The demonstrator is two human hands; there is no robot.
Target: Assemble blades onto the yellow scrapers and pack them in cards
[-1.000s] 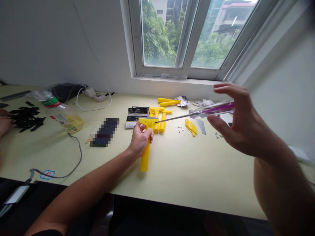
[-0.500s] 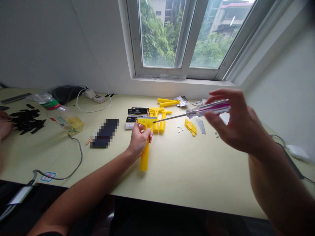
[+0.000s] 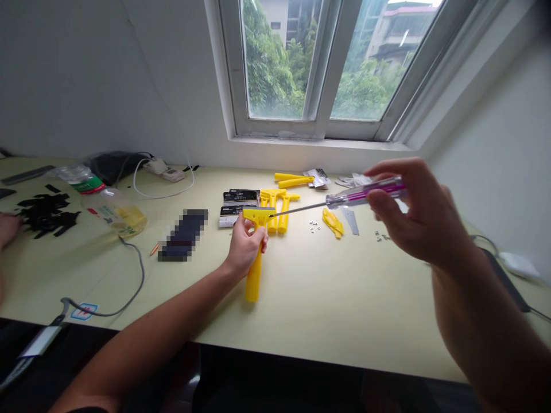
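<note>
My left hand (image 3: 247, 246) is closed around a yellow scraper (image 3: 253, 278), just below its wide head, which has a metal blade along the top edge. The handle points down toward the table's front. In my right hand (image 3: 417, 212) is a screwdriver (image 3: 353, 194) with a clear and purple handle, gripped between thumb and fingers. Its shaft runs left, and the tip meets the right side of the scraper's head. Behind the scraper lie more yellow scrapers (image 3: 283, 215). Small nuts or washers (image 3: 314, 225), yellow plastic pieces (image 3: 333, 222) and a grey blade (image 3: 351, 221) are to the right.
Black boxes (image 3: 241, 198) sit behind my left hand. A dark pixelated slab (image 3: 184, 235), a tilted plastic bottle (image 3: 109, 206) and a heap of black strips (image 3: 47, 212) lie leftward. Another person's hand (image 3: 8, 228) rests at the far left. Yellow handles (image 3: 295, 180) lie near the window.
My right fingers have shifted on the screwdriver's handle, the thumb now further right along it. The scraper has moved very slightly right; the screwdriver tip stays at its head.
</note>
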